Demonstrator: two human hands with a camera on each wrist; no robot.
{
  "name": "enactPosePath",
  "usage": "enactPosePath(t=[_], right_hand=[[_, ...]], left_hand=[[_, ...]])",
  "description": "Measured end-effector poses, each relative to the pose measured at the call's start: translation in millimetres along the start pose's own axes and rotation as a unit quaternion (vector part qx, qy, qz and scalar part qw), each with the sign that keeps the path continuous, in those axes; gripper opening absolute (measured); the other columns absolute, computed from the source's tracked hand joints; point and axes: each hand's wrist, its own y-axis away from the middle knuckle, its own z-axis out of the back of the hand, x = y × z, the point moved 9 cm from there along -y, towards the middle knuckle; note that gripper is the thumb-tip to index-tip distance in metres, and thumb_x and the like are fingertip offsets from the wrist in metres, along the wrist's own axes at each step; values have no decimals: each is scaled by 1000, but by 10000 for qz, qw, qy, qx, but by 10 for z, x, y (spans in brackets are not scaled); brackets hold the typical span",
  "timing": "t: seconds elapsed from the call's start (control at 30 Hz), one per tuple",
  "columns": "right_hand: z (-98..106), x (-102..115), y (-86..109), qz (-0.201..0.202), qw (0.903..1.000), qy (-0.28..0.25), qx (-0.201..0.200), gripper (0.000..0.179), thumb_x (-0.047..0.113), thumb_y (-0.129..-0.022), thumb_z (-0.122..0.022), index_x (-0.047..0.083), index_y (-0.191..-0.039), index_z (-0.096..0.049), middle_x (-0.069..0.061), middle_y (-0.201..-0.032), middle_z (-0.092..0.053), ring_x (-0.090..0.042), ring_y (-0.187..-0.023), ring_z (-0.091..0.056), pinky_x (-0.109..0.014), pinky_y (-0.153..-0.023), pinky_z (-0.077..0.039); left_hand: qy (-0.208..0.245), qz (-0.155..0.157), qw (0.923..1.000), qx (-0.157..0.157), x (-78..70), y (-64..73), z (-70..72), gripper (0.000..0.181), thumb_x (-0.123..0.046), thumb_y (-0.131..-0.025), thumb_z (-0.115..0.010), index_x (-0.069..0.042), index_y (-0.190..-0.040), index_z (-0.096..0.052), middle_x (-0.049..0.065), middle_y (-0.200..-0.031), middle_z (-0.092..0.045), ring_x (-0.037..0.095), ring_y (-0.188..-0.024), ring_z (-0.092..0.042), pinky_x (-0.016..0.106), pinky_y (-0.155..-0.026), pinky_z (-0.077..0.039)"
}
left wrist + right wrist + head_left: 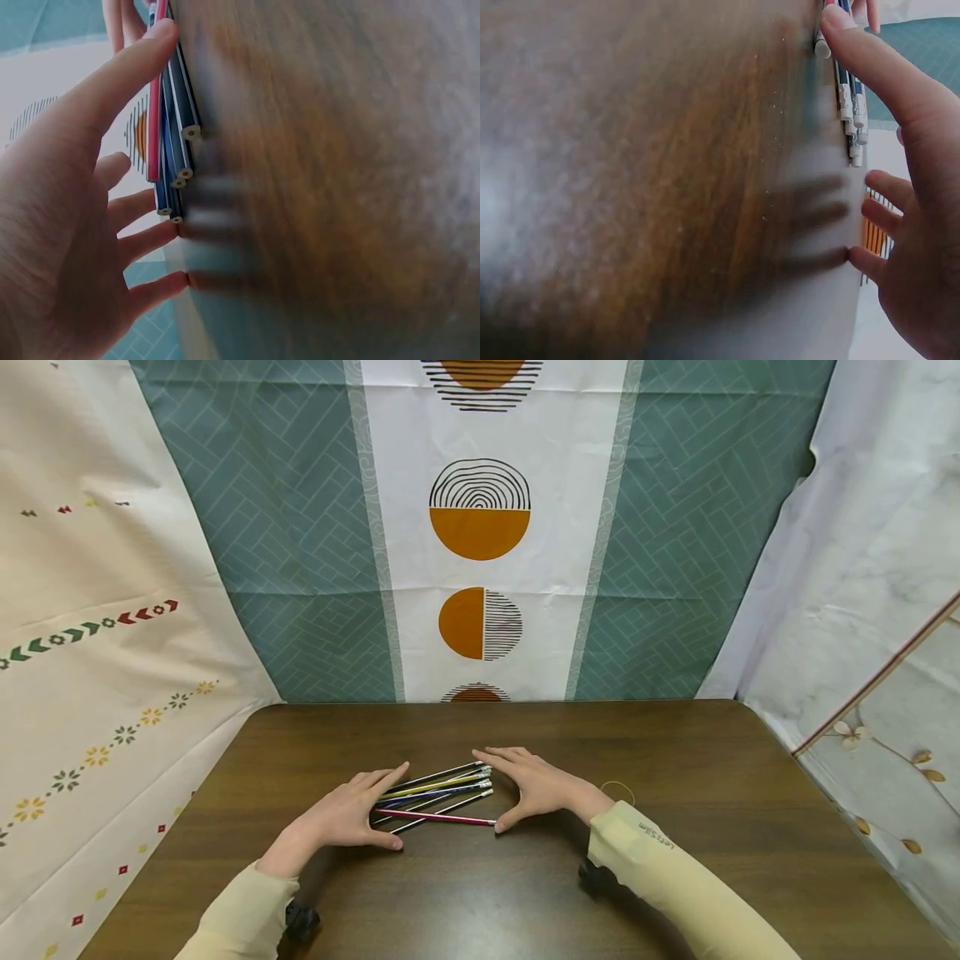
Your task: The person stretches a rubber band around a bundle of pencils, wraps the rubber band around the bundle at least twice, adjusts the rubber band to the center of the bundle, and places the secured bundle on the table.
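Note:
Several pencils [438,792] lie in a loose, fanned pile on the brown table, black, blue and yellow ones among them. A red pencil [457,818] lies across the near side of the pile. At the pile's left end my left hand [348,810] spreads its thumb and fingers around the blunt, unsharpened ends [184,173]. My right hand [536,783] arches with thumb and fingers apart at the other end, beside the white erasers [857,124]. Its thumb tip is right at the red pencil's end. Neither hand grips a pencil.
A thin yellow rubber band [618,783] lies on the table [465,902] by my right wrist. Patterned cloths hang behind the table and along both sides, with a green and white cloth [300,527] at the back.

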Motion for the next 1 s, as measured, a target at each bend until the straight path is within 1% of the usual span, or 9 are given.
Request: enactPosePath(t=[0.13, 0.23, 0.37, 0.43, 0.53, 0.63, 0.73, 0.87, 1.0], right_hand=[[-26, -36, -23, -108, 9999, -6, 73, 112, 59, -72, -82, 26, -159, -19, -3, -161, -32, -30, -144, -32, -59, -113, -29], [-29, -76, -36, -201, 9998, 21, 60, 110, 58, -73, -81, 26, -159, -21, -1, -160, -35, -29, -143, -34, -58, -113, -29], [-21, -125, -59, -328, 9994, 110, 18, 105, 57, -75, -79, 26, -158, -23, 1, -158, -38, -27, -141, -37, -56, -113, -31], [-11, -140, -78, -357, 9992, 175, -28, 102, 58, -76, -79, 25, -158, -26, 0, -157, -40, -26, -139, -39, -55, -112, -32], [8, -154, -105, -371, 9989, 267, -143, 97, 58, -78, -77, 22, -156, -31, -1, -154, -44, -27, -136, -42, -54, -111, -35], [26, -164, -129, -371, 9985, 283, -290, 90, 56, -81, -75, 19, -153, -38, -4, -151, -48, -28, -134, -45, -54, -109, -36], [31, -184, -143, -415, 9980, 251, -403, 84, 52, -83, -75, 17, -151, -42, -5, -149, -50, -28, -133, -46, -55, -109, -36], [31, -196, -148, -448, 9976, 155, -504, 81, 50, -83, -76, 16, -149, -44, -6, -147, -51, -29, -132, -46, -55, -108, -37], [29, -162, -138, -472, 9971, 6, -592, 81, 47, -83, -77, 13, -149, -45, -8, -148, -51, -31, -134, -45, -57, -107, -36]], left_hand=[[-146, -51, 9998, -89, -24, 14, 7, 108, -65, -72, -77, -11, -155, -32, 15, -151, -43, 40, -134, -45, 61, -102, -42], [-174, -49, 9997, -151, -38, 22, 13, 102, -61, -73, -78, -7, -151, -39, 16, -148, -44, 39, -131, -47, 61, -101, -42], [-98, 4, 9998, -153, -52, 41, -1, 98, -58, -76, -78, -5, -149, -41, 16, -147, -44, 38, -131, -46, 58, -102, -43], [49, 27, 9999, -117, -68, 58, -14, 96, -55, -78, -78, -4, -149, -39, 18, -149, -43, 39, -133, -44, 58, -103, -42], [486, 31, 9988, -22, -98, 85, -40, 97, -48, -81, -78, 0, -151, -33, 23, -152, -37, 44, -137, -37, 61, -105, -39], [1004, 49, 9949, 99, -132, 114, -69, 100, -43, -83, -78, 3, -153, -25, 29, -155, -28, 51, -141, -28, 66, -107, -33], [1333, 84, 9909, 155, -149, 139, -99, 103, -40, -84, -78, 4, -155, -18, 31, -157, -21, 53, -143, -20, 69, -108, -28], [1544, 162, 9878, 71, -151, 153, -120, 107, -38, -83, -79, 3, -156, -12, 30, -160, -15, 53, -145, -14, 70, -110, -25], [1733, 219, 9845, -135, -141, 158, -142, 110, -35, -82, -80, 4, -156, -9, 30, -161, -10, 54, -146, -8, 72, -111, -19]])
